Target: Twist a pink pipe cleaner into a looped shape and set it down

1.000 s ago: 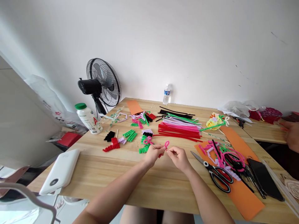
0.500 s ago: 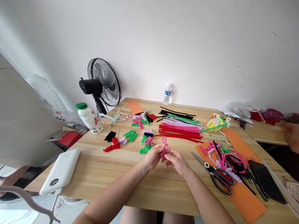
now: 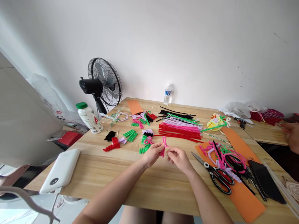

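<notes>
In my left hand (image 3: 153, 154) I pinch a pink pipe cleaner (image 3: 164, 142) bent into an upright loop, its lower ends hanging below my fingers. My right hand (image 3: 178, 158) is just to its right, fingers curled and tips together; whether anything thin is between them I cannot make out. Behind my left hand lies another pink looped pipe cleaner (image 3: 148, 141), next to green coiled pieces (image 3: 143, 150). Beyond both hands are bundles of straight pipe cleaners, with red ones (image 3: 179, 132) nearest.
Scissors (image 3: 216, 172) lie to the right on orange paper (image 3: 247, 199), beside pink scraps and a black phone (image 3: 267, 182). On the left are a white power bank (image 3: 60, 171), a green-capped bottle (image 3: 88, 118) and a fan (image 3: 105, 82). Another person's hand (image 3: 293, 137) shows at the right edge.
My right hand has drawn slightly right, away from the pink pipe cleaner, its fingers more curled. My left hand keeps hold of it in nearly the same spot.
</notes>
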### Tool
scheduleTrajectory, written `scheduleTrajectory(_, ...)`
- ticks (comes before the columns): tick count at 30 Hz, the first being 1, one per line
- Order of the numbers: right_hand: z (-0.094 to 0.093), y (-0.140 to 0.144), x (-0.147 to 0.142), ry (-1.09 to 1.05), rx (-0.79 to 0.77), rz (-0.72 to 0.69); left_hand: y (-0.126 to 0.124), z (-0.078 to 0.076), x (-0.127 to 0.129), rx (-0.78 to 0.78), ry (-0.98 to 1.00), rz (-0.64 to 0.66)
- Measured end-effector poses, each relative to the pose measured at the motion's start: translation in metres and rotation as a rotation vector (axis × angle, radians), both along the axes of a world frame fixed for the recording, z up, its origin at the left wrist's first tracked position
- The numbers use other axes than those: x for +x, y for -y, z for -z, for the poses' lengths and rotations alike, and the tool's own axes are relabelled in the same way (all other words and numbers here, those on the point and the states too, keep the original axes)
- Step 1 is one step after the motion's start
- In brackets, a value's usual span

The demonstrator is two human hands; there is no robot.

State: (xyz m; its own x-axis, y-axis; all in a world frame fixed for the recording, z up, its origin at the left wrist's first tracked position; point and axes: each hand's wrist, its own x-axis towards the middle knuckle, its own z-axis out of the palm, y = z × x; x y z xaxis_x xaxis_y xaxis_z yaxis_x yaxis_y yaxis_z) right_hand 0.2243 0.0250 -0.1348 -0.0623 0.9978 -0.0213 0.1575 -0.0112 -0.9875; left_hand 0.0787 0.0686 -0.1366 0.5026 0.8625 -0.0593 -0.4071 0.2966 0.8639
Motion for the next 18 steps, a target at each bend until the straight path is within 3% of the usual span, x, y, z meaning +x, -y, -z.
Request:
scheduleTrajectory(3, 0.004, 0.0, -0.006, -0.131, -0.074, -0.103, 0.004, 0.004, 0.003, -0.025, 0.068, 0.098)
scheduleTrajectory(6, 0.009, -0.001, -0.01, -0.159, -0.096, -0.096, 0.005, 0.006, 0.005, 0.0, 0.027, 0.111)
scheduleTrajectory(10, 0.008, 0.0, -0.007, -0.052, -0.078, -0.071, 0.0, 0.007, 0.003, 0.105, -0.136, 0.011)
scheduleTrajectory(13, 0.003, 0.002, -0.005, 0.099, -0.015, -0.06, -0.005, 0.008, 0.0, 0.274, -0.336, -0.044)
scheduleTrajectory(18, -0.008, 0.005, -0.003, 0.281, 0.184, 0.096, -0.009, 0.002, -0.008, 0.468, -0.545, 0.005)
